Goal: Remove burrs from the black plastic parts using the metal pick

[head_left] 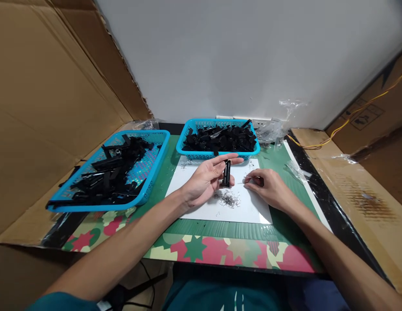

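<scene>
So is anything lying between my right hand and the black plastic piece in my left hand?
Nothing visible: only bare white paper sheet separates the right hand from the black plastic piece held upright in the left hand.

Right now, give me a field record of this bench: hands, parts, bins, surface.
left hand: palm up, holds a small black plastic part upright between thumb and fingers
right hand: rests on the white sheet, fingers pinched on a thin wire piece, too small to identify
loose pile: tiny metal bits on the sheet, between the hands
left basket: blue, long black parts inside
rear basket: blue, heaped with black parts
surface: green mat over a patterned cover
</scene>
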Demonstrator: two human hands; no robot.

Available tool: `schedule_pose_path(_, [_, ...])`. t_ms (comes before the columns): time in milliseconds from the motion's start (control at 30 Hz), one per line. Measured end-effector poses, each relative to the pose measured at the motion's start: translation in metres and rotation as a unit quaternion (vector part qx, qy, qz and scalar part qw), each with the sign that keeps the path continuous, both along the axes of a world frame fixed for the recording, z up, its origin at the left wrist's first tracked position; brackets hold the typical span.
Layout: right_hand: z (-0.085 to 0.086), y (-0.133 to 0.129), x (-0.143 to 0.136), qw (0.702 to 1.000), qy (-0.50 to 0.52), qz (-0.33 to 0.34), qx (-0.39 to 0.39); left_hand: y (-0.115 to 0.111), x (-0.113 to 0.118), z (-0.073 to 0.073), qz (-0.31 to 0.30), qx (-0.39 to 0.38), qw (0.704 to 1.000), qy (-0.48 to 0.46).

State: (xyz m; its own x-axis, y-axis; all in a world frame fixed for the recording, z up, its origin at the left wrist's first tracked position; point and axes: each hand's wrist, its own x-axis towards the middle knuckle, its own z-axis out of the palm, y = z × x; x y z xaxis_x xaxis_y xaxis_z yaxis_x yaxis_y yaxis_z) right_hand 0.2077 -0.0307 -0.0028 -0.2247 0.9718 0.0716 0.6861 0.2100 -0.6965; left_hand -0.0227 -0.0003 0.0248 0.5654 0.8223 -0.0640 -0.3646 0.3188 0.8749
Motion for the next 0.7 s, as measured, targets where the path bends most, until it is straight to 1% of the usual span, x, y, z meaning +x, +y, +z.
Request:
schedule_pose_path(67, [-0.002, 0.000, -0.001, 1.000, 0.000, 0.000, -0.011, 0.001, 0.000, 0.000, 0.009, -0.015, 1.000, -0.017])
schedule_pose_path(167, [-0.001, -0.002, -0.001, 1.000, 0.022, -0.003, -0.008, 0.006, -0.003, -0.001, 0.045, -0.025, 0.997, -0.055])
schedule_pose_path(233, [0.003, -0.004, 0.000, 0.997, 0.071, -0.001, -0.005, 0.009, -0.006, -0.002, 0.063, -0.030, 0.995, -0.065])
schedule_pose_path(300, [0.009, -0.007, 0.000, 0.988, 0.153, 0.000, -0.004, 0.009, -0.008, -0.002, 0.070, -0.039, 0.995, -0.062])
schedule_pose_path(400, [0.014, -0.011, -0.003, 0.957, 0.289, -0.025, -0.001, 0.003, -0.006, 0.000, 0.048, -0.040, 0.997, -0.038])
schedule_pose_path(467, [0.013, -0.013, -0.006, 0.931, 0.363, -0.044, -0.005, -0.005, -0.002, 0.001, 0.020, -0.020, 1.000, -0.009])
schedule_pose_path(533, [0.011, -0.014, -0.012, 0.903, 0.427, -0.044, -0.030, -0.013, 0.003, 0.001, -0.014, 0.002, 1.000, 0.019])
schedule_pose_path(633, [0.008, -0.017, -0.021, 0.868, 0.489, -0.028, -0.083, -0.021, 0.008, -0.003, -0.058, 0.025, 0.997, 0.034])
schedule_pose_path(700, [0.006, -0.019, -0.027, 0.854, 0.508, -0.017, -0.109, -0.023, 0.010, -0.006, -0.063, 0.036, 0.997, 0.030])
